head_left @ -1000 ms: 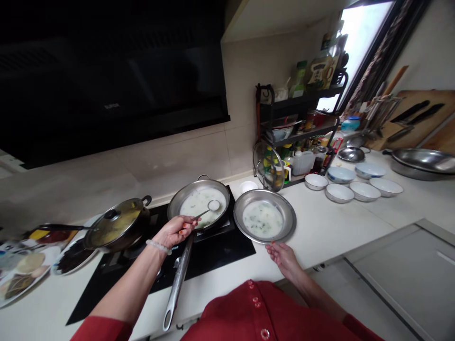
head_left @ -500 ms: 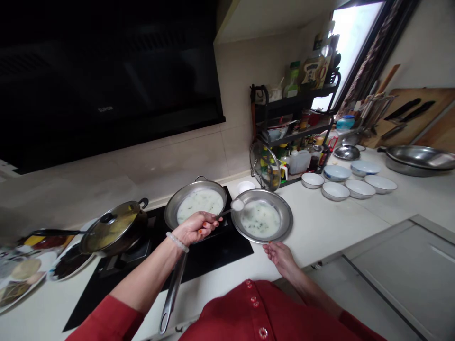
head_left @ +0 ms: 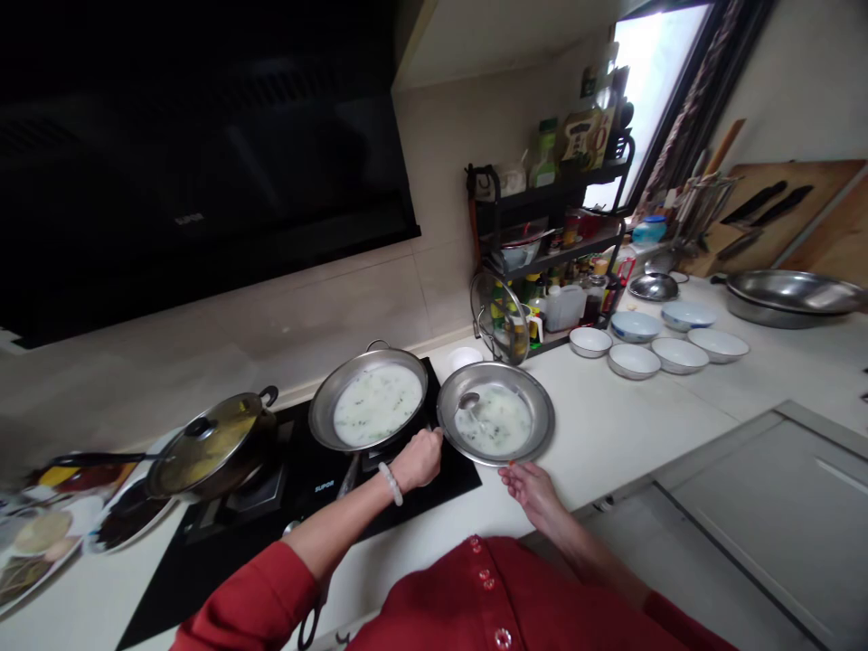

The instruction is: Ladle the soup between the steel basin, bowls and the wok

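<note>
My left hand (head_left: pixel 419 459), with a bead bracelet at the wrist, is closed around the handle of a metal ladle (head_left: pixel 468 400). The ladle's bowl is tipped over the left side of a wide steel basin (head_left: pixel 544 425), above white soup (head_left: pixel 502 423) with green bits. At the basin's near rim, the fingers of my right hand (head_left: pixel 533 488) pinch the edge. Left of it, on the black cooktop (head_left: pixel 434 493), stands a steel frying pan (head_left: pixel 322 416) holding more of the white soup. My left forearm covers part of the pan's long handle.
A lidded pot (head_left: pixel 210 443) sits at the cooktop's left, beside plates of food (head_left: pixel 51 542). Several small bowls (head_left: pixel 634 362) are grouped on the right counter. A black rack (head_left: pixel 549 258) with bottles and a leaning glass lid (head_left: pixel 500 321) stands behind the basin. Steel pans (head_left: pixel 793 298) lie far right.
The ladle, level and full of white soup before, is now tipped over the basin. My left hand has moved right and down and turned over. My right hand stays at the rim.
</note>
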Available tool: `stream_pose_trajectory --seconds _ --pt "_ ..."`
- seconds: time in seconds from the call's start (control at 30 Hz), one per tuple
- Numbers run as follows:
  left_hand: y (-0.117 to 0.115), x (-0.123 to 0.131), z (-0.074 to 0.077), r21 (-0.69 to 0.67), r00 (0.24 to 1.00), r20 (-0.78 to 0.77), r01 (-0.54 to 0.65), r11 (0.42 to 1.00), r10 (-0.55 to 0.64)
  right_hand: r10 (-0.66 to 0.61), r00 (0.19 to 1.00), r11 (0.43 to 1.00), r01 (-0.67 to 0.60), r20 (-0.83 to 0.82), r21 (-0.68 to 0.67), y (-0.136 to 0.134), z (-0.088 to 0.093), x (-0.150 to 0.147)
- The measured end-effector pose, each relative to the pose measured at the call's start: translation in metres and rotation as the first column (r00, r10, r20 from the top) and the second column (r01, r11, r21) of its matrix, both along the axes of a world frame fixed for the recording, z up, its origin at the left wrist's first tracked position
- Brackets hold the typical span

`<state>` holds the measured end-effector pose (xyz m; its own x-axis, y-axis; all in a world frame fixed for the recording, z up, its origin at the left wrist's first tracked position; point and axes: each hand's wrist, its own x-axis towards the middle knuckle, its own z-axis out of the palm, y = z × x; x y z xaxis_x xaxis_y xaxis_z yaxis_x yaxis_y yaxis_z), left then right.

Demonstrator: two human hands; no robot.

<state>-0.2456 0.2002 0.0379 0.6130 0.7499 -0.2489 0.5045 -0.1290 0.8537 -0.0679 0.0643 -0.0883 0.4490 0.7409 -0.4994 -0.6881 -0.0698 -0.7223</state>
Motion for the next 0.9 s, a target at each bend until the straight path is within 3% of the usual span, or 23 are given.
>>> stream_pose_trajectory --seconds 0.1,0.17,0.2,0.3,0.4,0.5,0.6,0.73,0.9 --pt "0.001 -0.006 0.003 0.014 1.000 0.021 0.017 1.000 -0.017 0.007 1.000 1.000 -0.007 0.004 0.003 -0.001 0.001 0.000" --pt "0.003 -0.009 0.010 -0.166 0.997 0.066 -0.039 0.985 0.050 0.010 1.000 1.000 -0.010 0.011 -0.001 -0.001 0.002 0.000" --pt "0.005 -0.012 0.015 -0.306 0.988 0.101 -0.080 0.949 0.116 0.012 1.000 1.000 -0.011 0.014 -0.004 -0.001 0.002 0.000" --pt "0.011 -0.025 0.032 -0.649 0.919 0.228 -0.103 0.754 0.322 0.018 1.000 1.000 -0.018 0.012 -0.005 -0.002 0.002 0.001" --pt "0.021 -0.046 0.048 -0.753 0.832 0.347 -0.028 0.657 0.433 0.028 1.000 1.000 -0.028 0.005 -0.005 -0.002 0.002 0.001" --pt "0.033 -0.073 0.058 -0.742 0.767 0.404 -0.044 0.669 0.499 0.031 0.999 0.999 -0.031 0.013 -0.010 -0.002 0.001 0.002" --pt "0.048 -0.097 0.057 -0.684 0.767 0.366 -0.162 0.712 0.526 0.027 0.999 1.000 -0.027 0.017 -0.012 -0.001 0.000 0.003" --pt "0.061 -0.114 0.045 -0.550 0.816 0.207 -0.360 0.754 0.540 0.018 1.000 1.000 -0.018 0.004 -0.020 -0.001 -0.002 0.003" --pt "0.065 -0.113 0.027 -0.477 0.841 0.112 -0.422 0.771 0.530 0.009 1.000 1.000 -0.009 -0.008 -0.017 -0.001 -0.001 0.003"
